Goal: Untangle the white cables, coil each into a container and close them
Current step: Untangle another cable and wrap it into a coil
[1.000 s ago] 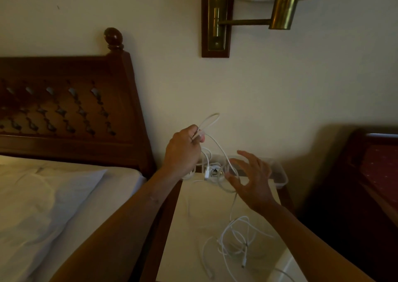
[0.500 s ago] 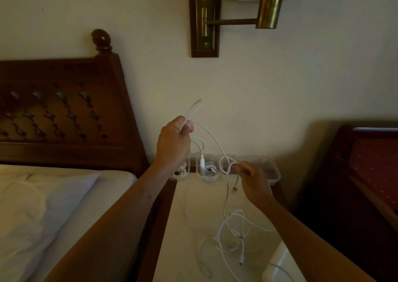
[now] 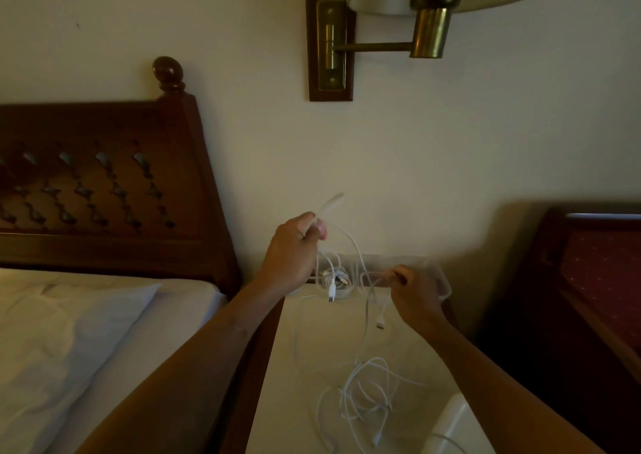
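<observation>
Frame centre: the left hand (image 3: 295, 249) grips a white cable (image 3: 353, 242) high; the right hand (image 3: 412, 294) pinches its lower loop, the tangle (image 3: 367, 394) on the bench (image 3: 312, 349) below.

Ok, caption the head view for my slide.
Left hand and right hand hold white cables above the nightstand, tangle below.

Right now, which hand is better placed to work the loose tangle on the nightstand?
Right, I'd judge. The right hand pinches a strand low over the nightstand, and the tangle lies nearest it. The left hand is raised higher, gripping a cable end.
</observation>
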